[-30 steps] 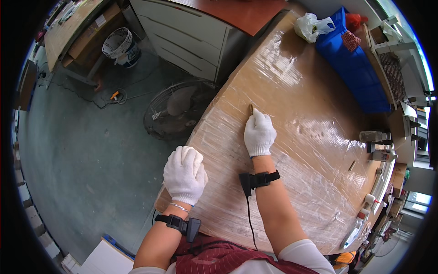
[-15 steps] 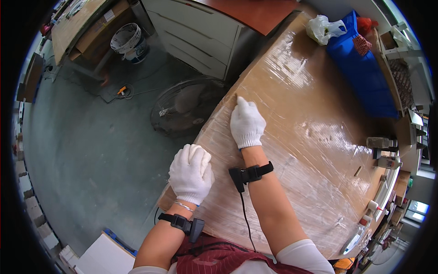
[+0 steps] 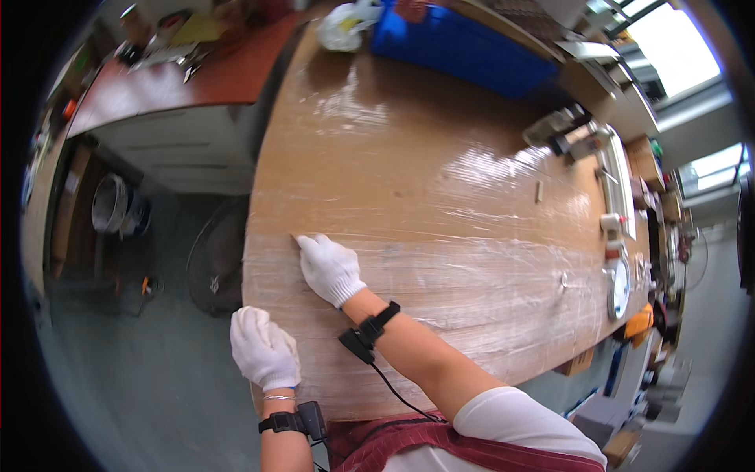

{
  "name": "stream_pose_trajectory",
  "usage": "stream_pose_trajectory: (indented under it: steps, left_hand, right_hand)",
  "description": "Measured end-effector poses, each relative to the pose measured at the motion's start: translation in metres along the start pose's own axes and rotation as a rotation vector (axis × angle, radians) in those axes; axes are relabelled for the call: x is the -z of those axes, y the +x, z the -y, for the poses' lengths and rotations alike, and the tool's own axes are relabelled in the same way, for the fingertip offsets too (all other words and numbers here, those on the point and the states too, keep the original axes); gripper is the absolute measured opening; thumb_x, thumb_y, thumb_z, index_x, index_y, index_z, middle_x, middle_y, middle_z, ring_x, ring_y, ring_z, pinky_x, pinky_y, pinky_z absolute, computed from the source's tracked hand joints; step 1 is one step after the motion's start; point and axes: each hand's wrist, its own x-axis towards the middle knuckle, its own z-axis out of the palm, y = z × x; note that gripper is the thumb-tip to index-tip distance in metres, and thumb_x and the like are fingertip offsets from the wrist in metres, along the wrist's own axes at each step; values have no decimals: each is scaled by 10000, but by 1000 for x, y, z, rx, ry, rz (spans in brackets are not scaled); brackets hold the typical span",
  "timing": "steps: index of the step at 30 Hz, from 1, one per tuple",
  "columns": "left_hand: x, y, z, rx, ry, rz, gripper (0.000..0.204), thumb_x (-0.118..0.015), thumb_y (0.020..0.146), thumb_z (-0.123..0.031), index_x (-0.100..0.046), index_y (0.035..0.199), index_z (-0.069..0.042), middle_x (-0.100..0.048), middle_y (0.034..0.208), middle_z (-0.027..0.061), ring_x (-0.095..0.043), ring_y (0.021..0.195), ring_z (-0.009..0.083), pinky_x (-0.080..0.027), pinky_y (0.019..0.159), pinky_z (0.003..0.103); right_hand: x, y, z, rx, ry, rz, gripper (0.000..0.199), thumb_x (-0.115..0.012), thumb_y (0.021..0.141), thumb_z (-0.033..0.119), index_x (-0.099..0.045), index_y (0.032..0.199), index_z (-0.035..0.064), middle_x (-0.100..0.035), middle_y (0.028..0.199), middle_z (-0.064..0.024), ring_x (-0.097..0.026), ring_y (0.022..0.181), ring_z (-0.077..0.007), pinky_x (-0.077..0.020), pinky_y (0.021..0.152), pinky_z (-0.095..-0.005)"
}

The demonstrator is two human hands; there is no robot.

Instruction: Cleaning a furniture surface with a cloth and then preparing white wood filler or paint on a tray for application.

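Note:
My left hand (image 3: pixel 263 351), in a white knit glove, is at the left edge of a large brown tabletop (image 3: pixel 377 197) covered with clear plastic film. Its fingers are curled over a pale, cloth-like bulk that I cannot make out. My right hand (image 3: pixel 330 270), gloved the same way, rests on the film farther in, fingers closed. A small brownish tip sticks out past its forefinger; whether it is a tool or a bare fingertip is unclear. Wrinkled film covers the near part of the tabletop.
A blue bin (image 3: pixel 464 51) and a white plastic bag (image 3: pixel 344 30) stand at the far edge. Bottles (image 3: pixel 550 126) and a white oval dish (image 3: pixel 620 289) line the right side. A red-topped cabinet (image 3: pixel 181 94), a bucket (image 3: pixel 110 204) and a round dark object (image 3: pixel 216 256) are to the left.
The view has swung to the right, so the table now fills the middle. Both hands keep their closed shapes, near the table's left edge.

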Motion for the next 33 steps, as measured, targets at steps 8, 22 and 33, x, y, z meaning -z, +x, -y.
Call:
stream_pose_trajectory:
  steps: [8,22,33]
  left_hand:
    - [-20,-18,24,1,51,44,303,-528,1032,-171,-573,1281,-5,-606,1159,100,-609,736,156,-533,635,312]
    - [-123,-170,-274,-536,334,461,154,-587,852,-169,-601,982,-87,-561,1037,124,-532,1060,320,-396,1003,450]
    - [-264,-378,-593,-1215,-145,716,186,-642,806,-126,-574,972,-83,-554,1042,140,-522,1020,365,-410,934,486]
  right_hand:
    - [130,-159,-134,-354,-155,-144,238,-612,937,205,-667,1164,159,-676,892,-128,-689,763,-348,-560,644,-461]
    - [288,-437,-295,-763,-213,-614,286,-690,881,146,-708,1166,135,-653,829,-119,-671,712,-331,-547,618,-432]
    - [443,-656,-422,-1105,-221,-970,206,-704,883,75,-731,1087,76,-660,842,-128,-669,703,-293,-549,643,-390]
